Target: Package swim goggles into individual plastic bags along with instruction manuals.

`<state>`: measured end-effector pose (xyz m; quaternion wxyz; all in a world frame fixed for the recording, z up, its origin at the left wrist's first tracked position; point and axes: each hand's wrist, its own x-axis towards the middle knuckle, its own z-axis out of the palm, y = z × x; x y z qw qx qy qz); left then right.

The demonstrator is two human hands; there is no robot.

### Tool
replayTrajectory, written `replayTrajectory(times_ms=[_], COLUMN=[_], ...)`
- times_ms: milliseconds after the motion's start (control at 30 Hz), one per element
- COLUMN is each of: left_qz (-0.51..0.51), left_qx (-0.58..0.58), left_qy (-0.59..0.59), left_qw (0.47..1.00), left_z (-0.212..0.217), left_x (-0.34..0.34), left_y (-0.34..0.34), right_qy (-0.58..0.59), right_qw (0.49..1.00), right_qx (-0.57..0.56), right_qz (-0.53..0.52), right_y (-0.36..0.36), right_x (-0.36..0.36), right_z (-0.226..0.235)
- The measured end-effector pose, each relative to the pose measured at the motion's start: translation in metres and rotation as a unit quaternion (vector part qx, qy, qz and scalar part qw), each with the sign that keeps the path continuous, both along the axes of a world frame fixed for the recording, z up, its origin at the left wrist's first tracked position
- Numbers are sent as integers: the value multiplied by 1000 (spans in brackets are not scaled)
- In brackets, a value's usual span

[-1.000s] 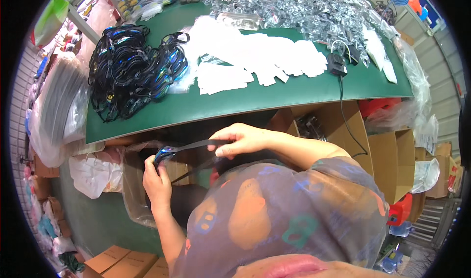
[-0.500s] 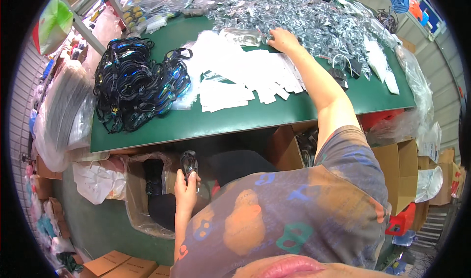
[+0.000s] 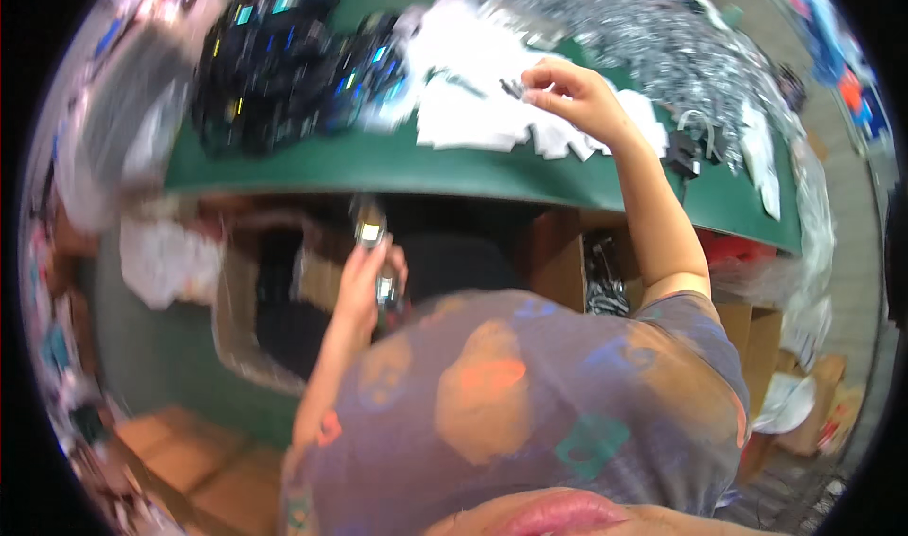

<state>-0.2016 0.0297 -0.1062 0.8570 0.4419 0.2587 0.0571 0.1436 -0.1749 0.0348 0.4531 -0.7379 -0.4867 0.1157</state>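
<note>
My left hand (image 3: 359, 285) is closed around dark swim goggles (image 3: 370, 231) with shiny lenses, low in front of the table edge. Over the white sheets my right hand (image 3: 567, 91) pinches a small dark-and-clear piece (image 3: 512, 88), too blurred to name. Beneath that hand, flat white papers (image 3: 473, 120) lie overlapping on the green table (image 3: 378, 172). Beyond them spreads a big heap of small clear plastic packets (image 3: 605, 25). To the left lies a pile of black goggles (image 3: 265, 82) with blue, glinting lenses.
A black adapter (image 3: 683, 154) with a white cable sits right of the papers. Below the table stand an open carton lined with plastic (image 3: 236, 299) and another carton (image 3: 558, 262) with dark items beside it. Brown boxes (image 3: 180, 451) lie on the floor at lower left.
My right hand has left the packet heap and come back over the papers with the small piece. My left hand has risen slightly with the goggles. The whole view has shifted and blurred.
</note>
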Motion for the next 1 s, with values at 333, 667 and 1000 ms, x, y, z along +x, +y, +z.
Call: replayTrajectory(times_ms=[333,667,1000], left_qz=[28,-83,-86], left_qx=[-215,-84,-78], left_qy=[-65,-62,-70], left_qw=[974,991,991], left_z=[16,12,16], left_x=[15,-21,-13], left_y=[-11,-4,-7], right_qy=[-293,-75,-415], right_qw=[925,955,879], right_qx=[0,-95,-195], right_qz=[243,269,-128], right_y=[71,57,31], right_x=[-178,-156,-18], right_z=[-70,-43,-69])
